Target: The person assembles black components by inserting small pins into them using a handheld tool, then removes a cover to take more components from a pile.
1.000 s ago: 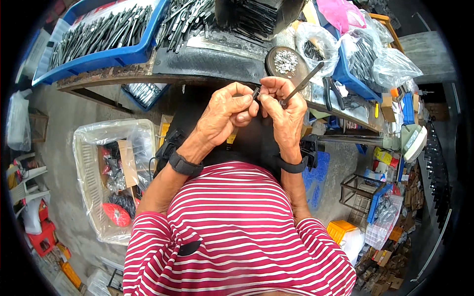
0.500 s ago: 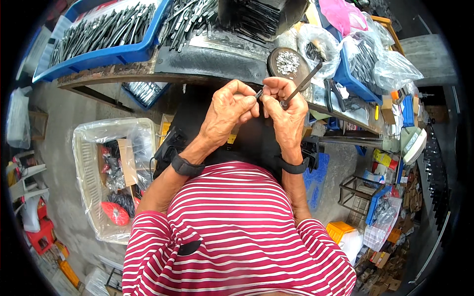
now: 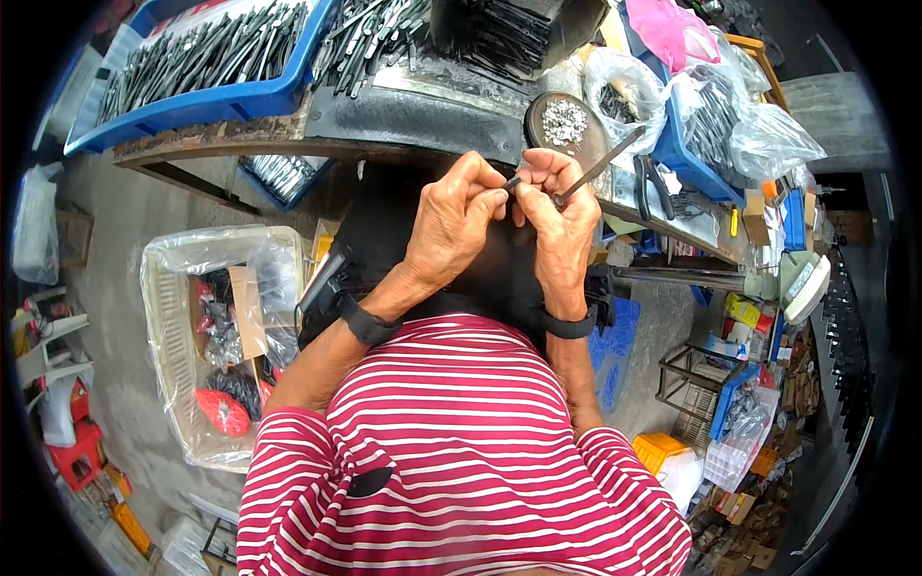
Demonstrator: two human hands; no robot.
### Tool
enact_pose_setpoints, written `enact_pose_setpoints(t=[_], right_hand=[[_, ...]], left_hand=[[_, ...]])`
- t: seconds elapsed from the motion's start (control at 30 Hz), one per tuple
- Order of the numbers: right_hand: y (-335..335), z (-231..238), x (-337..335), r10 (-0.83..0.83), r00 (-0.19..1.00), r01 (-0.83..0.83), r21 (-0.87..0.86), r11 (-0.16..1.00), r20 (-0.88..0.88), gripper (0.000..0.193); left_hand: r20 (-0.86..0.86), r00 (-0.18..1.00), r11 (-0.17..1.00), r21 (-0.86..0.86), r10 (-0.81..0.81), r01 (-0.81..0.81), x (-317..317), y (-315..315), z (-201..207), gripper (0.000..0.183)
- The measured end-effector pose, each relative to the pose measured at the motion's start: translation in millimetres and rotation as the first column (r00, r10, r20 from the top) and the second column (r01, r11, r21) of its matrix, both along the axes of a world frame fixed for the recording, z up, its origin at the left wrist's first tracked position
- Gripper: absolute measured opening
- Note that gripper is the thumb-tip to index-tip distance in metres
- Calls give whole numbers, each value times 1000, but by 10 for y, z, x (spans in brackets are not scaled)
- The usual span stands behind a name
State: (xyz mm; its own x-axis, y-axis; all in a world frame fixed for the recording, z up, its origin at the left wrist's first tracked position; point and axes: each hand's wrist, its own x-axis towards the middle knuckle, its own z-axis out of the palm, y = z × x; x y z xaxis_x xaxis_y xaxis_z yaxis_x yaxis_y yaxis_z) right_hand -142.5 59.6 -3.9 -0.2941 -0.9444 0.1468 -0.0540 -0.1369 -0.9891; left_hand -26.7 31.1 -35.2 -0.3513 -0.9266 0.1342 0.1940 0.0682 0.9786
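Right now, the dark piece [image 3: 512, 183] sits between your two hands, above your lap and just short of the desk [image 3: 250, 135]. The fingers of your left hand [image 3: 447, 221] are pinched narrow on it; those of your right hand [image 3: 560, 230] close in from the other side and also hold a dark rod [image 3: 605, 165], which slants toward the far right. I can't tell whether the right fingertips grip the piece or only touch it. The step in hand seems to be fine two-handed work on that piece; the next move would call for a steady pinch and the rod clear of it.

On the floor to the left, a pale crate [image 3: 154, 288] lined with clear plastic holds a red bag [image 3: 223, 411] and a strip of cardboard [image 3: 246, 312]. On the desk, a round plate [image 3: 597, 134] carries small whitish bits [image 3: 564, 123]. Farther left, a blue tray [image 3: 221, 113] is heaped with dark strips [image 3: 206, 58]; at the far middle, an open box [image 3: 574, 24] holds more.
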Motion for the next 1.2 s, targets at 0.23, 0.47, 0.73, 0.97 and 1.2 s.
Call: enact_pose_setpoints(t=[0.23,0.47,0.73,0.97,1.2], right_hand=[[59,80,18,-16,999,13,47,999,50,36],[70,124,-21,37,996,-41,49,998,82,37],[42,97,-123,-22,1000,22,57,998,3,28],[-67,111,-465,-167,983,168,6,986,-79,21],[-214,94,-851,-233,961,233,-20,972,-150,21]], left_hand=[[125,985,979,-182,115,-91,-29,-15,11,2],[-311,945,953,243,-102,182,20,-82,-21,11],[-361,925,905,345,-119,250,84,-113,0,17],[-329,941,915,352,-77,198,93,-115,43,15],[-181,983,975,208,-36,74,73,-101,50,14]])
